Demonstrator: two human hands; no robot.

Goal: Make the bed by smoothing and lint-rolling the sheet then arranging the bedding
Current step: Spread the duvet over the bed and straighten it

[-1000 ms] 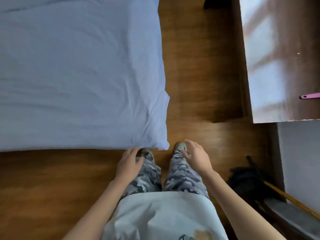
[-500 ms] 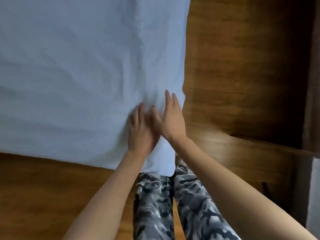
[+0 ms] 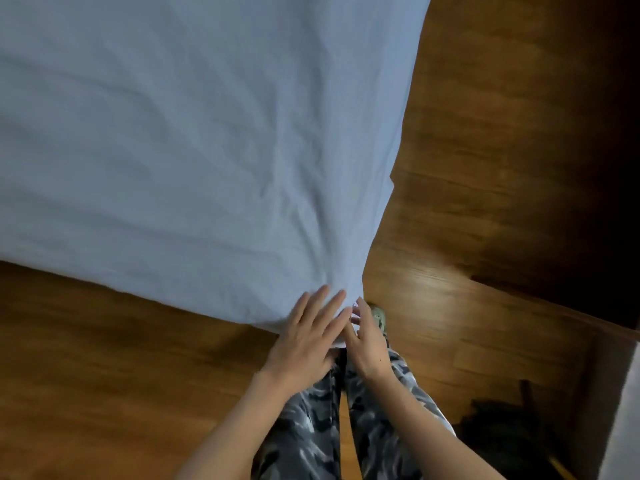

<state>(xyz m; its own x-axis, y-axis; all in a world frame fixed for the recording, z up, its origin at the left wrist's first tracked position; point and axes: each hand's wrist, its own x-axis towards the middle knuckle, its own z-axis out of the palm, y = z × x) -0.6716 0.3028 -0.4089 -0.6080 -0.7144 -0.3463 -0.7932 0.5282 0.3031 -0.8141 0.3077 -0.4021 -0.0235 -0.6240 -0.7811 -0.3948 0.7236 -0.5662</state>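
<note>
A pale blue sheet (image 3: pixel 194 133) covers the bed and fills the upper left of the head view, with creases fanning out from its near corner. My left hand (image 3: pixel 304 337) lies flat on that corner, fingers spread and pointing up-right. My right hand (image 3: pixel 367 344) is beside it at the corner's tip, fingers together and touching the hanging edge of the sheet. Neither hand visibly grips the fabric. No lint roller, pillow or other bedding is in view.
Brown wooden floor (image 3: pixel 467 220) runs along the right side and front of the bed. My camouflage-patterned trouser legs (image 3: pixel 346 427) stand at the corner. A dark bundle (image 3: pixel 502 431) lies on the floor at the lower right, next to a pale wall edge (image 3: pixel 623 427).
Both hands slid back along the sheet from further in on the bed to its near corner. One second ago they were off the bed by my legs.
</note>
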